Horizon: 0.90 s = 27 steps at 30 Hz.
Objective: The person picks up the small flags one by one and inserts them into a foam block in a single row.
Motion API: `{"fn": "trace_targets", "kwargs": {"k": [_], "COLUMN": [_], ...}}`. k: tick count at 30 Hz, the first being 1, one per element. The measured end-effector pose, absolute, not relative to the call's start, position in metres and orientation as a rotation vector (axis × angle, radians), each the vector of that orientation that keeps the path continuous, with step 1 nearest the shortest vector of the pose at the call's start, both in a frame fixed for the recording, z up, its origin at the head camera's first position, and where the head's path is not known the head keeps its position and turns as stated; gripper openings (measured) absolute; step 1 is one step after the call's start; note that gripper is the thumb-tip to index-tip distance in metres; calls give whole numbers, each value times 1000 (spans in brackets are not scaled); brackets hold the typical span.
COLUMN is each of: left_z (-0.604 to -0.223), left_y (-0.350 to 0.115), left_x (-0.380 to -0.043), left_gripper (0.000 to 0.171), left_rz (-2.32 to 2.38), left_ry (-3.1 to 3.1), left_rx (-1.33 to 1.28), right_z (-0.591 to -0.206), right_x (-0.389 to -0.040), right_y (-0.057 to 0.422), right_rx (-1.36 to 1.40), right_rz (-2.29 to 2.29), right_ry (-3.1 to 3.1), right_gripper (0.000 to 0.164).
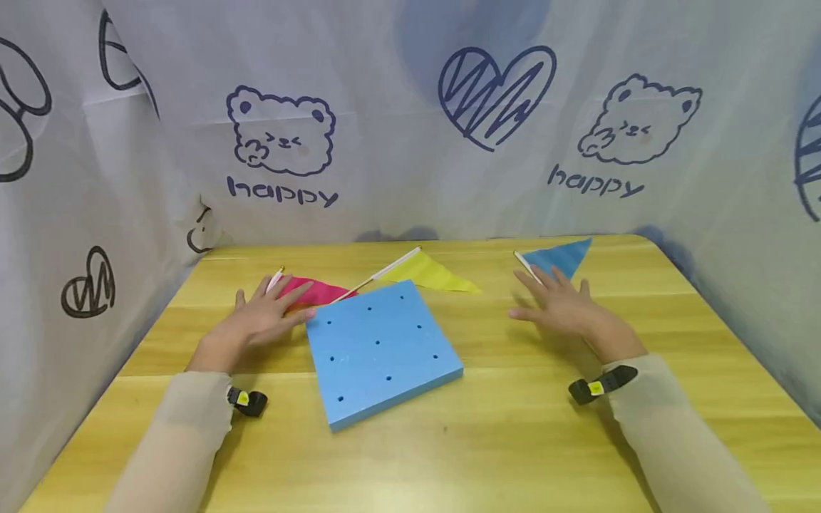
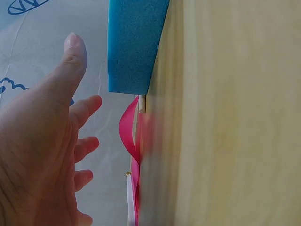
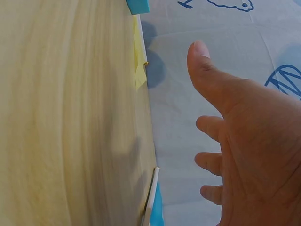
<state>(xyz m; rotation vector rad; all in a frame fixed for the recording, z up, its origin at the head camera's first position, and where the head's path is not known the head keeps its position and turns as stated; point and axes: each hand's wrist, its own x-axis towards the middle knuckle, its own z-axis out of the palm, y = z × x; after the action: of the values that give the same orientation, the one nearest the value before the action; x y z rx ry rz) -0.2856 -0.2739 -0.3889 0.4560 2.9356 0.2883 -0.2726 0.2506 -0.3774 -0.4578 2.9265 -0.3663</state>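
Left fingers (image 2: pixel 85 149) spread, loosely extended, gaps between them, nothing held; thumb held apart, toward the block. Right fingers (image 3: pixel 210 163) likewise spread and slightly bent, nothing held, thumb apart and pointing inward. Left hand (image 1: pixel 256 319) and right hand (image 1: pixel 571 310) both held over the tabletop (image 1: pixel 526 442), reaching forward, well apart. Both forearms angle in from the near corners, in pale sleeves (image 1: pixel 173 434), a black wrist strap (image 1: pixel 249 402) at each cuff.

Under and just past the left fingers: pink flag (image 1: pixel 323 292), lying down, white stick end poking out by the fingertips, cloth curled up in the left wrist view. Inward of the left thumb: blue block (image 1: pixel 385 349) with small holes in its top, flat, set askew; thumb overlaps its corner in the head view, but a gap shows in the left wrist view. Just beyond the right fingertips: blue flag (image 1: pixel 564 258), lying down, stick partly covered by the fingers; contact can't be told. Between the two sets of fingers, farther out: yellow flag (image 1: pixel 430 273), lying behind the block, stick slanting toward the pink flag. Beyond everything: white printed cloth (image 1: pixel 391 214).
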Motion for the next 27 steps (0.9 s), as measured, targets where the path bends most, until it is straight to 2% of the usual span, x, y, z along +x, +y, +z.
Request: {"fn": "trace_targets", "kwargs": {"k": [13,27], "left_z": [-387,-375], "left_y": [-269,-248], "left_x": [-281,-267], "left_gripper": [81,79], "left_rz": [307,341], "left_ry": [2942,2928], "left_rx": [481,603], "right_z": [-382,-381], "right_x": [-273,-269], "right_y": [254,213], "right_rx": [-488,-816], "right_rz": [-400,-467], "right_ry": [2954,2916], "right_gripper": [92,92]}}
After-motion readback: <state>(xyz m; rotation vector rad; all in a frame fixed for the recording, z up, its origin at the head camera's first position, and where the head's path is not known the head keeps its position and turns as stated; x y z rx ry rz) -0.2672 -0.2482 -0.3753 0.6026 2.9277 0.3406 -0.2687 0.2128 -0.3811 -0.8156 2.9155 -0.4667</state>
